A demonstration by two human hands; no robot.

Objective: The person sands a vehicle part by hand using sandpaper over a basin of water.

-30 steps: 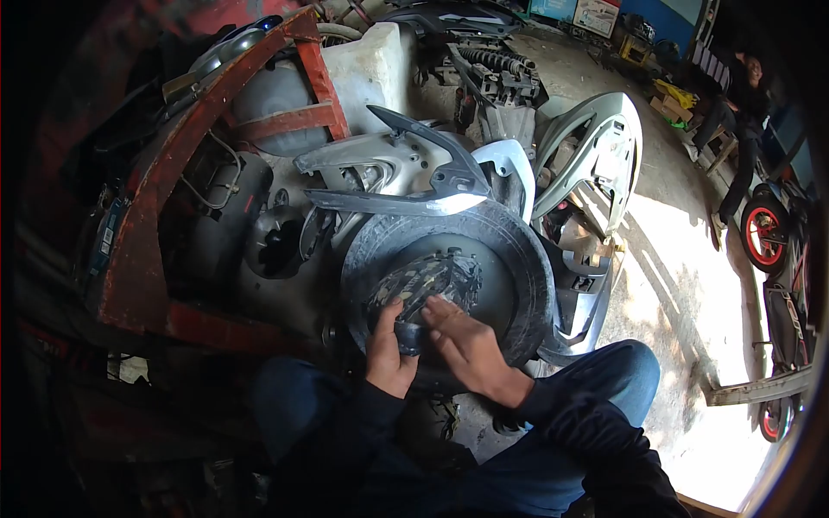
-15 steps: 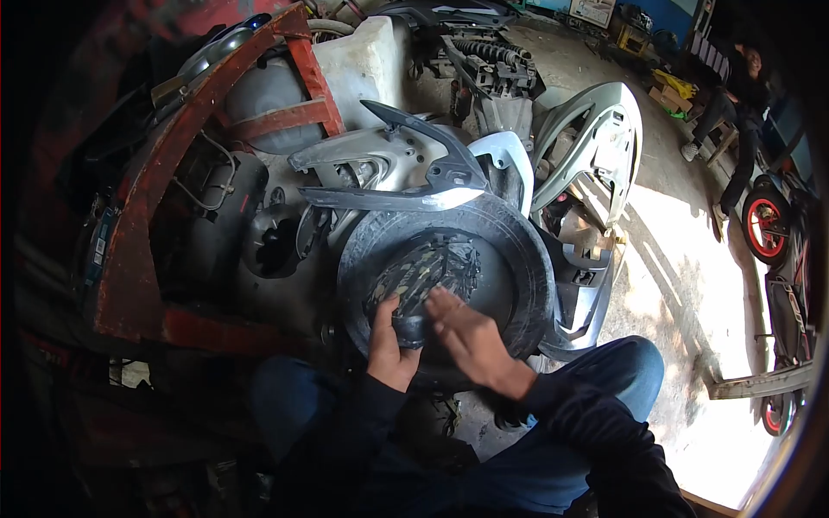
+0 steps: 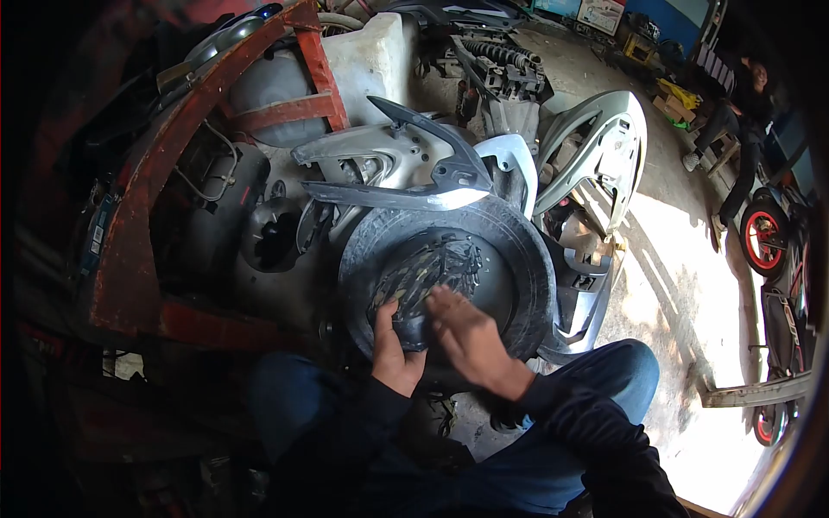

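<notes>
A dark, mottled, camouflage-patterned part is held over a round black basin between my knees. My left hand grips its near end, thumb on top. My right hand lies against the part's right side, with its fingers stretched out and slightly blurred; nothing shows in its grasp. Greyish liquid seems to fill the bottom of the basin. Across the basin's far rim rests a grey, pointed plastic panel.
A rusty red metal frame stands at the left beside a dark tank. Pale body panels lean right of the basin. A seated person and a motorcycle with a red-rimmed wheel are at the far right.
My right hand has shifted slightly against the part, its fingers a little further down its side. My left hand keeps its grip, and the view has moved slightly.
</notes>
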